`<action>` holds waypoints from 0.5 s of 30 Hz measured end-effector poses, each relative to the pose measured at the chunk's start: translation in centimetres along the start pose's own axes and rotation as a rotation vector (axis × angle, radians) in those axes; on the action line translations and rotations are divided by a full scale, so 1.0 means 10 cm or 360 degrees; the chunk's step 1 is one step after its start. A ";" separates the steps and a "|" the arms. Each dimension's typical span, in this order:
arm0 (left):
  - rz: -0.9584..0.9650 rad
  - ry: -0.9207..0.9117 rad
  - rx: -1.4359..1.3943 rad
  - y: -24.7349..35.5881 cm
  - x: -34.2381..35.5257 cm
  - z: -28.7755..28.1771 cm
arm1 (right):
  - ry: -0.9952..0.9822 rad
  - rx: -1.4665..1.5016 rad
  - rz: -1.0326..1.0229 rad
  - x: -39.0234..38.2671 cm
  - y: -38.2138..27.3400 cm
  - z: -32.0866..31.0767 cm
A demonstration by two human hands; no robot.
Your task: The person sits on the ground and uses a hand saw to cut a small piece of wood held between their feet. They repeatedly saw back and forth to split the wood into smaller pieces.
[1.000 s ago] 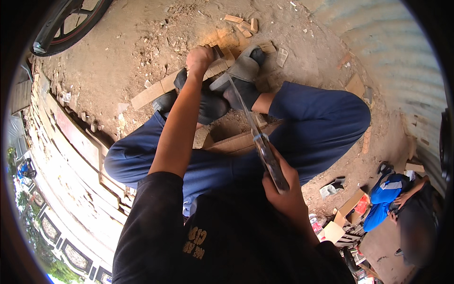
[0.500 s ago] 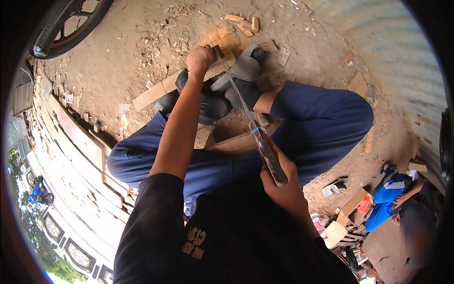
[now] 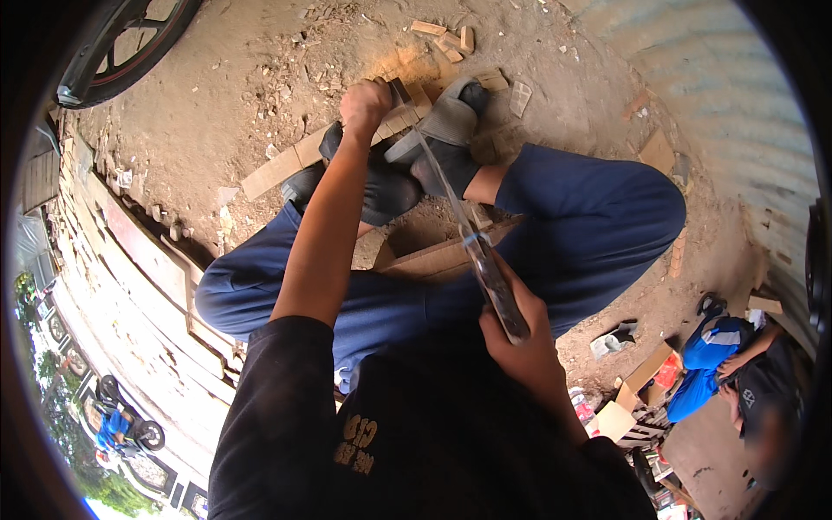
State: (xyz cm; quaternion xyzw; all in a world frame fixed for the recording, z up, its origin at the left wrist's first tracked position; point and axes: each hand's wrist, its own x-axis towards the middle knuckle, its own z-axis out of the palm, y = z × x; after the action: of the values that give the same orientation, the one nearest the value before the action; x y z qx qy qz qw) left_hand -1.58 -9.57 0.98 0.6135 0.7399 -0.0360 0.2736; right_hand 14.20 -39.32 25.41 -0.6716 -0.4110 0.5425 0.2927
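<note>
My right hand (image 3: pixel 529 340) is closed around the dark, worn handle of a handsaw (image 3: pixel 496 290), which has a blue tie where the blade begins. The narrow blade runs up and left, and its far part lies across a long wooden strip (image 3: pixel 276 172) marked with cross lines. My left hand (image 3: pixel 365 105) is closed over this strip, just left of the blade; its fingertips are partly hidden. My feet, in dark socks and grey sandals (image 3: pixel 452 119), rest against the strip on both sides of the blade.
Orange sawdust (image 3: pixel 407 65) and cut wood blocks (image 3: pixel 447 40) lie beyond the strip. A cardboard box (image 3: pixel 429 263) sits between my legs. Far left are a motorcycle wheel (image 3: pixel 130 56) and planks (image 3: pixel 130 225). Corrugated metal (image 3: pixel 737 113) stands right; another person (image 3: pixel 706 364) sits lower right.
The saw and my right hand have shifted slightly down and right, toward me. My left hand stays on the strip. A motorbike at the lower left has come closer, and the other person leans differently.
</note>
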 end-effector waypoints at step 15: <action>0.0040 0.0031 0.0045 -0.06 0.11 0.09 | 0.0020 -0.0019 -0.0040 0.62 0.08 0.11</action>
State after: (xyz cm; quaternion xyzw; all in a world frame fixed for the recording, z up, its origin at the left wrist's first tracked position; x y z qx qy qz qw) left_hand -1.93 -9.10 -0.46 0.6270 0.7341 -0.0371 0.2581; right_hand 13.82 -34.37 21.50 -0.6716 -0.4206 0.5322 0.2981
